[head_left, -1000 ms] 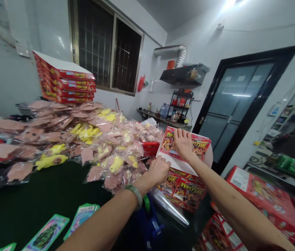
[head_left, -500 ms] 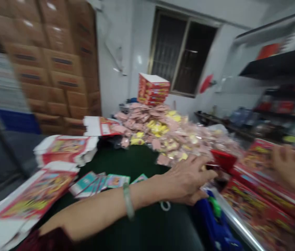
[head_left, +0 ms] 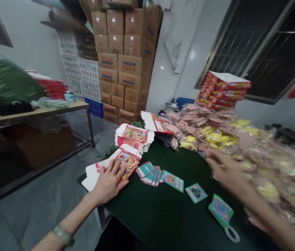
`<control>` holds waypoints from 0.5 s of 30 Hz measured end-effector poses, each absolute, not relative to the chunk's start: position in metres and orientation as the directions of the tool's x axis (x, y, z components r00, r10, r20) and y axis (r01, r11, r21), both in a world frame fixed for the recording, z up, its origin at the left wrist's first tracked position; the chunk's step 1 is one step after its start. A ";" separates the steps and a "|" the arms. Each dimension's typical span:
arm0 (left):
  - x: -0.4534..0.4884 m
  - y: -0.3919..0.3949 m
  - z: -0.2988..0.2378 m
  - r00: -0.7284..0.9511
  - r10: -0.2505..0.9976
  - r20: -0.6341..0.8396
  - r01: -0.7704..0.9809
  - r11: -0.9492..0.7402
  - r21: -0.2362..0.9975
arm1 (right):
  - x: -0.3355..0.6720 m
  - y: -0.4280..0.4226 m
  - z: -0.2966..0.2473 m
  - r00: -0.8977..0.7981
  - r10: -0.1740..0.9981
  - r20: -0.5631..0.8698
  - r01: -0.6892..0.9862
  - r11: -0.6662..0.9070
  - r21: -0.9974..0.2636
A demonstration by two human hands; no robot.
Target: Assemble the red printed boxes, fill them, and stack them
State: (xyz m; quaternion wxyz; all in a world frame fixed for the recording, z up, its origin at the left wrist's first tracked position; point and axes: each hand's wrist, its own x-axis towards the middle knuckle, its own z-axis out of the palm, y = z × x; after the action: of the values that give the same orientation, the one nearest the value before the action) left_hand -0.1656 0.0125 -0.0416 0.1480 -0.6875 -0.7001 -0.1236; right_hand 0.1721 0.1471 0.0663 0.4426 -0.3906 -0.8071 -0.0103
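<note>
My left hand (head_left: pixel 109 182), a pale green bangle on its wrist, lies with spread fingers on an unfolded red-and-white printed carton (head_left: pixel 129 161) at the table's left edge. My right hand (head_left: pixel 223 169) is smeared by motion over the near side of a heap of bagged pink and yellow pieces (head_left: pixel 215 134); whether its fingers hold anything cannot be made out. Between the hands lie a fanned set of cards (head_left: pixel 151 173), a single green-edged card (head_left: pixel 172 181), another card (head_left: pixel 196 192) and a small stack of cards (head_left: pixel 220 210) beside a white ring (head_left: pixel 232 234).
More flat cartons (head_left: pixel 134 136) are piled behind my left hand. Finished-looking red boxes (head_left: pixel 223 89) stand stacked behind the heap. Brown cartons (head_left: pixel 131 69) rise against the wall. A second table (head_left: pixel 76 106) with a green sack (head_left: pixel 6 76) is at left.
The view has swung left. My left hand has moved from the table's right side onto the printed carton. My right hand has left the red boxes at right and moved over to the heap.
</note>
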 end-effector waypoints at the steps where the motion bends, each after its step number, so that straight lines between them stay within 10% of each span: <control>1: -0.166 0.011 -0.054 -0.013 0.920 0.392 0.998 0.035 -0.049 | 0.130 0.152 0.056 -0.414 0.620 0.667 0.601 0.736 -0.311; 6: -0.165 0.005 -0.077 0.005 0.885 0.465 0.998 0.026 -0.061 | -0.046 0.139 -0.006 -0.681 0.608 0.408 0.545 0.793 -0.271; 15: -0.168 -0.002 -0.075 -0.135 0.790 0.598 0.988 0.059 0.144 | -0.088 0.134 0.019 -0.584 0.737 0.340 0.678 0.673 -0.295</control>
State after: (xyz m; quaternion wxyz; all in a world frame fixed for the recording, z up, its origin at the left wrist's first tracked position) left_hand -0.1679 -0.0019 -0.0745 0.1843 -0.6314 -0.7040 -0.2679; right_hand -0.0876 0.1335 0.0187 0.2212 -0.3986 -0.8876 0.0666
